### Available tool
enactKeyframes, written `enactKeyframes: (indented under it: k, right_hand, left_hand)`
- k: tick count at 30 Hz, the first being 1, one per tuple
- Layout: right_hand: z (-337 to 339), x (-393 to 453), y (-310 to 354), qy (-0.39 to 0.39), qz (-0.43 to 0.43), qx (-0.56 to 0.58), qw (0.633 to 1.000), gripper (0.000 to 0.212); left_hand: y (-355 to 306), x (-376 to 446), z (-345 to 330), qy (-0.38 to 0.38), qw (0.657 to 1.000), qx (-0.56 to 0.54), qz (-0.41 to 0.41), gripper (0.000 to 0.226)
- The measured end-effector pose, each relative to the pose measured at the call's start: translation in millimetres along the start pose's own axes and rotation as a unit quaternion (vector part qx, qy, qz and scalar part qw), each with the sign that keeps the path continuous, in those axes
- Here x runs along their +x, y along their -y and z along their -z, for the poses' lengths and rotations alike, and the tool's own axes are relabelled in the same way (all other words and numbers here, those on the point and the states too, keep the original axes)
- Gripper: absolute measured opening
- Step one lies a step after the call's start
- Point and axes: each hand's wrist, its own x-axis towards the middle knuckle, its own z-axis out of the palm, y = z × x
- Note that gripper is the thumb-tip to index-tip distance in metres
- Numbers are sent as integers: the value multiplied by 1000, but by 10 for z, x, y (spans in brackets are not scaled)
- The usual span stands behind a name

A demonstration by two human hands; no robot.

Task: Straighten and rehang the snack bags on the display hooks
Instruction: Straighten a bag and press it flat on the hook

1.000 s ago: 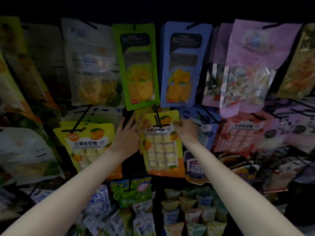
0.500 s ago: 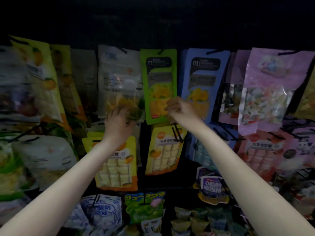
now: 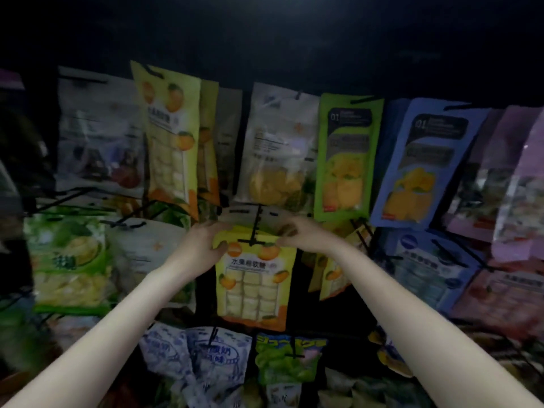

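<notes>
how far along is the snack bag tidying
Top row mostly looks done: the green bag and blue bag hang flat. In hand: left hand and right hand grip the top corners of the orange candy bag at its hook. Left: the tilted yellow bags beside it.

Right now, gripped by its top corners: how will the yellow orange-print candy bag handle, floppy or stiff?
Yellow orange-print candy bag hangs flat from left hand and right hand, so probably semi-stiff. The candy cubes likely weight its lower half. Glossy film may slip. Held at the black hook, it could swing.
</notes>
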Motion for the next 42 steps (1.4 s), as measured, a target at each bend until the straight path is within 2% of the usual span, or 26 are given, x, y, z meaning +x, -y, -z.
enactKeyframes:
  k: [4, 7, 10, 13, 16, 21, 24, 26, 30, 33, 35, 37, 38, 40, 42]
  right_hand:
    - [-189, -102, -35, -123, 33, -38, 991, 34]
    - [-325, -226, -76, -184, 46, -79, 979, 25]
    - [-431, -307, -117, -229, 43, -55, 971, 23]
    - [-426, -366, -128, -248, 31, -23, 968, 21]
    - [-482, -466, -153, -231, 64, -11, 971, 25]
    - [-649, -734, -359, -163, 57, 38, 984, 47]
    - [-666, -919, -548, -44, 2, 148, 988, 36]
    - [-674, -1036, -666, -2, -20, 162, 987, 32]
    - [-483, -1257, -890, -90, -54, 251, 962, 18]
    - [-300, -1394, -1091, -161, -69, 259, 950, 8]
    - [-232, -1404, -1157, -236, -78, 333, 909, 5]
    - [-175, -1353, -1176, -307, -98, 415, 851, 6]
    - [-140, -1330, -1185, -339, -105, 424, 833, 9]
    - [-62, -1315, -1193, -379, -109, 418, 818, 16]
    - [10, -1327, -1231, -396, -102, 415, 813, 14]
  left_hand:
    - [86, -26, -89, 2, 999, -39, -13, 37]
    - [99, 13, -119, -20, 999, -31, -20, 26]
    - [71, 12, -76, -28, 999, -27, -36, 13]
    - [35, -65, 150, 50, 994, -28, -95, 3]
    - [41, -198, 359, 141, 979, 8, -144, 4]
    - [19, -378, 100, 163, 975, -1, -148, 5]
    - [-121, -378, -189, 177, 972, -25, -151, 10]
    - [-265, -320, -348, 178, 970, -51, -160, 8]
    - [-577, -204, -594, 147, 973, -99, -149, 4]
    - [-777, -104, -737, 125, 972, -151, -125, 20]
    - [-918, -15, -823, 111, 972, -176, -110, 22]
    - [-1082, 80, -900, 101, 973, -187, -94, 11]
    - [-1166, 120, -928, 100, 973, -188, -86, 7]
    - [-1296, 201, -982, 94, 974, -192, -70, 17]
    - [-1387, 274, -1031, 79, 975, -195, -66, 23]
